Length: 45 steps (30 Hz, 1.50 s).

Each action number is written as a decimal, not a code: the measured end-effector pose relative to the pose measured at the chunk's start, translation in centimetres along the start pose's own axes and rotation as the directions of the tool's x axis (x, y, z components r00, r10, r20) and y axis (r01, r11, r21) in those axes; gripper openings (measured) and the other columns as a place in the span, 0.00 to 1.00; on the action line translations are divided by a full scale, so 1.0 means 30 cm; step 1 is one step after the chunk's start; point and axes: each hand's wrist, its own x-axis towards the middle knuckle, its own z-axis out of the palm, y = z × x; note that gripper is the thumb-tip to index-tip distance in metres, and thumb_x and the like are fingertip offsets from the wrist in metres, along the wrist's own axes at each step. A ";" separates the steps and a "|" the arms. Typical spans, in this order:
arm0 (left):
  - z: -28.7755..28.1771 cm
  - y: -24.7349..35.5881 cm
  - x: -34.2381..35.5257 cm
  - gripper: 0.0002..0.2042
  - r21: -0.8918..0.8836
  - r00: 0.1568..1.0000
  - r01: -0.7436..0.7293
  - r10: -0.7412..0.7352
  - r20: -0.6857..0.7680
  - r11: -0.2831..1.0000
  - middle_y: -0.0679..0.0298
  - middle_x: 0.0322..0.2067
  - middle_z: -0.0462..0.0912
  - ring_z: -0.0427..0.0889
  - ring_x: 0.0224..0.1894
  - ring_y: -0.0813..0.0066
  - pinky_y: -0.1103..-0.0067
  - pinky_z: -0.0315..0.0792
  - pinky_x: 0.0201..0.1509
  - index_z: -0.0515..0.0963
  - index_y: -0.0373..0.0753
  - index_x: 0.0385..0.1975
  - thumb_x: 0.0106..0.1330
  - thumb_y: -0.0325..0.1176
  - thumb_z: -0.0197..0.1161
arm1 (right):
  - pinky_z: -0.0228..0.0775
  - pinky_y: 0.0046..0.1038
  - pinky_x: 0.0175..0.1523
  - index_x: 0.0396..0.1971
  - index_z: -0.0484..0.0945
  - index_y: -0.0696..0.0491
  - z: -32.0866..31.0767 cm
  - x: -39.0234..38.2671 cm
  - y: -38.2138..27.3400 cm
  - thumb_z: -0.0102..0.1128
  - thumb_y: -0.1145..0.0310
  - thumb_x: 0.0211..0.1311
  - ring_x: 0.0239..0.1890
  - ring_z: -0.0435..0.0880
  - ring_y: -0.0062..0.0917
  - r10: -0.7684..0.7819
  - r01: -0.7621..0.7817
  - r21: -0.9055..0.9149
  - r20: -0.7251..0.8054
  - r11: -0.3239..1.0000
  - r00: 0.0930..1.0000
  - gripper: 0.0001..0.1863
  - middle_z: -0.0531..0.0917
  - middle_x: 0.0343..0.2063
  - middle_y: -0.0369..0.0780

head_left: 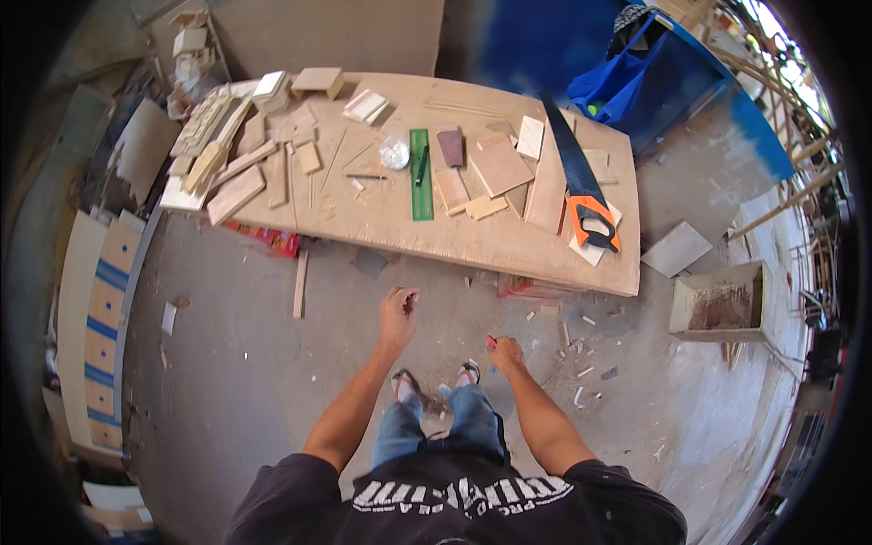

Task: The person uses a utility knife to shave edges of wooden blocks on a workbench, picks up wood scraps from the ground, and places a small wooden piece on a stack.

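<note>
My left hand (400, 309) hangs in front of the plywood table (381, 232), its fingers curled; what they hold, if anything, is hard to make out. Lower right, my right hand (504, 352) grips a small red slim item (491, 341). On the tabletop lie a green ruler (420, 204) with a black pen (422, 165), a pencil (365, 176), a clear round object (394, 153) and a purple block (450, 147). A handsaw with an orange handle (614, 238) rests at the right, among wood pieces (500, 163). More offcuts (236, 196) cover the left end.
A metal bin (718, 298) and a loose board (677, 245) are at the right. Scraps (581, 372) litter the concrete floor (227, 381). Striped panels (107, 363) lean at the left. A blue bag (610, 86) hangs at a blue panel (536, 45) behind the table.
</note>
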 end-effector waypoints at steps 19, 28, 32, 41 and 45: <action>0.094 -0.438 0.370 0.02 0.517 0.507 -0.662 0.832 -0.224 0.542 0.55 0.54 0.83 0.77 0.62 0.54 0.65 0.58 0.69 0.73 0.38 0.40 0.74 0.28 0.55 | 0.77 0.44 0.51 0.41 0.86 0.49 0.727 1.294 0.197 0.57 0.67 0.65 0.50 0.84 0.46 0.062 -0.055 0.033 -0.261 0.998 0.963 0.10 0.85 0.44 0.49; 0.271 -0.504 0.571 0.06 0.376 -0.014 -0.889 0.804 -0.594 0.262 0.52 0.44 0.86 0.82 0.45 0.76 0.84 0.73 0.49 0.69 0.32 0.47 0.78 0.26 0.49 | 0.76 0.43 0.49 0.39 0.83 0.51 1.000 1.869 0.342 0.58 0.67 0.60 0.45 0.84 0.43 -0.219 0.081 -0.278 -0.513 0.957 0.830 0.10 0.85 0.41 0.45; 0.268 -0.536 0.532 0.05 0.456 0.026 -0.783 0.754 -0.657 0.424 0.56 0.40 0.87 0.80 0.38 0.82 0.87 0.73 0.47 0.71 0.32 0.44 0.77 0.28 0.53 | 0.77 0.44 0.47 0.34 0.85 0.55 1.062 1.967 0.236 0.55 0.62 0.68 0.41 0.85 0.44 -0.214 0.096 -0.230 -0.573 0.968 0.791 0.14 0.86 0.36 0.49; 0.288 -0.488 0.558 0.02 0.333 -0.031 -0.901 0.724 -0.689 0.279 0.64 0.34 0.85 0.81 0.39 0.70 0.77 0.65 0.47 0.75 0.38 0.37 0.69 0.23 0.60 | 0.78 0.43 0.50 0.35 0.85 0.58 1.048 2.095 0.270 0.59 0.65 0.61 0.45 0.86 0.46 -0.021 -0.005 -0.048 -0.528 0.999 0.849 0.12 0.86 0.37 0.51; 0.286 -0.388 0.521 0.01 0.282 0.041 -0.907 0.730 -0.682 0.314 0.61 0.38 0.88 0.85 0.46 0.66 0.75 0.67 0.56 0.76 0.37 0.38 0.73 0.25 0.58 | 0.79 0.44 0.43 0.37 0.84 0.54 0.863 1.983 0.399 0.60 0.59 0.65 0.36 0.87 0.45 -0.172 0.025 -0.209 -0.726 0.978 0.666 0.14 0.86 0.30 0.47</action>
